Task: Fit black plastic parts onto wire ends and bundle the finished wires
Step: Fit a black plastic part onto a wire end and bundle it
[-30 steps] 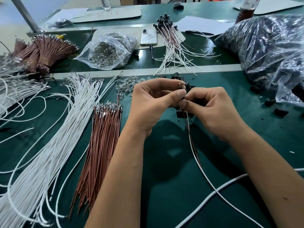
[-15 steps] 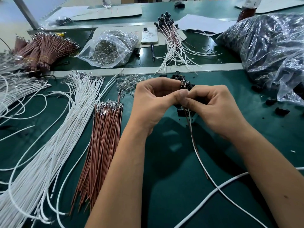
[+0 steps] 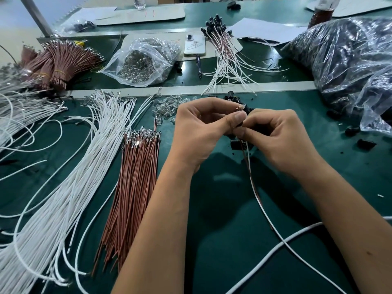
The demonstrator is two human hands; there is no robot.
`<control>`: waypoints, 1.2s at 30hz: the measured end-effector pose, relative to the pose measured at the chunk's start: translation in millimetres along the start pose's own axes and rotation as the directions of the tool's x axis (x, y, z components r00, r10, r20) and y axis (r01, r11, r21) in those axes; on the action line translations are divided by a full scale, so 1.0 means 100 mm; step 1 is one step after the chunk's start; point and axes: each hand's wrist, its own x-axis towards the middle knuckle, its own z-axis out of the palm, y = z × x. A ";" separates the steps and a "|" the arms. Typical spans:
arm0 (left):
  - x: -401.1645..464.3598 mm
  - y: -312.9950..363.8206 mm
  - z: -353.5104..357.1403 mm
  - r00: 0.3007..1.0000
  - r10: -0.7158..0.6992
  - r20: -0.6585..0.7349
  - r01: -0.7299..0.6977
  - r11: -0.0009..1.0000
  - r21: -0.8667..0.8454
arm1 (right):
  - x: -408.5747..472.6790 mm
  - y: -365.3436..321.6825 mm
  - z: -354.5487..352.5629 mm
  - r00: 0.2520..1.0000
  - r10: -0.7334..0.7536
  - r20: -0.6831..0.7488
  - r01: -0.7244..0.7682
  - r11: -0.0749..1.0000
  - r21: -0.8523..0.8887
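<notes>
At desk centre, a black plastic part (image 3: 239,124) is sitting pinched between both hands, mostly hidden. Left hand (image 3: 201,132) grip is closing thumb and fingers on it; right hand (image 3: 277,136) grip is pinching it with a white wire (image 3: 267,217) and a brown wire (image 3: 247,164) trailing toward 5 o'clock. Loose brown wires (image 3: 131,194) are lying at 9 o'clock, finished wires (image 3: 227,54) at 12 o'clock.

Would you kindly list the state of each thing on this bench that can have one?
left hand: pinching the black part
right hand: fingers curled on the black part
black part: held between both hands
wire pair: hanging from the hands
brown wires: loose pile
clear bag: open
phone: face down
finished wires: lying unbundled
</notes>
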 end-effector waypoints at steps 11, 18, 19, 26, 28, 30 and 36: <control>0.00 -0.01 0.00 0.997 0.071 0.044 -0.071 0.997 0.004 | 0.01 0.06 -0.01 0.999 -0.039 -0.010 0.039 0.999 0.026; 0.01 -0.01 0.00 0.995 0.083 0.052 -0.084 0.996 0.007 | 0.01 0.07 -0.01 0.998 -0.061 0.000 0.061 0.998 0.013; 0.01 -0.01 0.00 0.995 0.086 0.056 -0.087 0.996 0.006 | 0.01 0.08 -0.02 0.998 -0.062 0.005 0.062 0.998 0.008; 0.01 -0.02 0.00 0.992 0.107 0.073 -0.108 0.994 0.012 | 0.01 0.09 -0.03 0.997 -0.078 0.024 0.079 0.996 -0.030; 0.01 -0.02 0.00 0.991 0.109 0.071 -0.111 0.994 0.012 | 0.01 0.08 -0.03 0.995 -0.098 0.032 0.100 0.993 -0.057; 0.01 -0.02 0.00 0.992 0.109 0.070 -0.110 0.994 0.012 | 0.01 0.08 -0.03 0.993 -0.113 0.044 0.116 0.990 -0.074; 0.01 -0.02 0.00 0.993 0.099 0.057 -0.100 0.995 0.007 | 0.02 0.08 -0.02 0.989 -0.130 0.076 0.138 0.984 -0.113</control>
